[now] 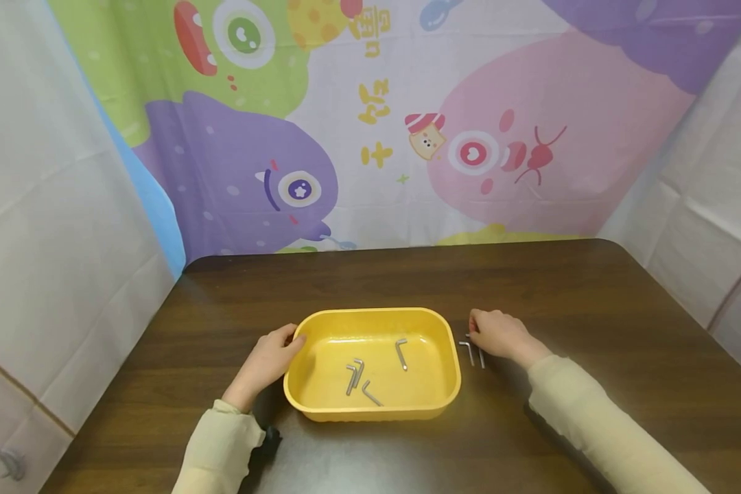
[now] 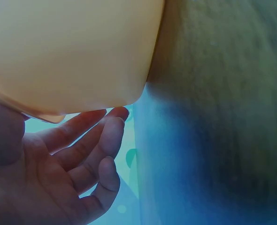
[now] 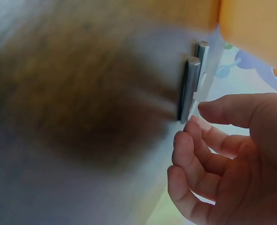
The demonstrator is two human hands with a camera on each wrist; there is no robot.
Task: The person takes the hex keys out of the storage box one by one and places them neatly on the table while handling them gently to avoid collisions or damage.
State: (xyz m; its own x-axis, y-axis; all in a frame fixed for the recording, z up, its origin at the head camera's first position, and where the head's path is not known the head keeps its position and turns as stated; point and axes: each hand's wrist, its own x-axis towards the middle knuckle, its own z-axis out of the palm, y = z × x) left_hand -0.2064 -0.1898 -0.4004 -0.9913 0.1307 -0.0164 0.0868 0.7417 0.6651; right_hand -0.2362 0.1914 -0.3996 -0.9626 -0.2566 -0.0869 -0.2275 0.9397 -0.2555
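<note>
My left hand (image 1: 274,356) grips the left rim of a yellow plastic tray (image 1: 370,415), thumb over the edge and fingers along the outer wall. In the left wrist view, the curved fingers (image 2: 112,136) lie against the wall's outside. Several silver hex keys (image 1: 401,355) lie spread on the tray floor. Right of the tray, two more hex keys (image 1: 470,353) lie side by side on the table. My right hand (image 1: 500,333) is over their far ends, partly hiding one. In the right wrist view, thumb and index fingertips stand slightly apart right at a hex key (image 3: 190,86).
The dark wood-grain table (image 1: 370,281) carries everything. A cartoon-printed cloth (image 1: 383,171) hangs behind its far edge, and pale sheeting (image 1: 55,206) hangs at the sides. A small dark object (image 1: 270,442) shows beside the left sleeve.
</note>
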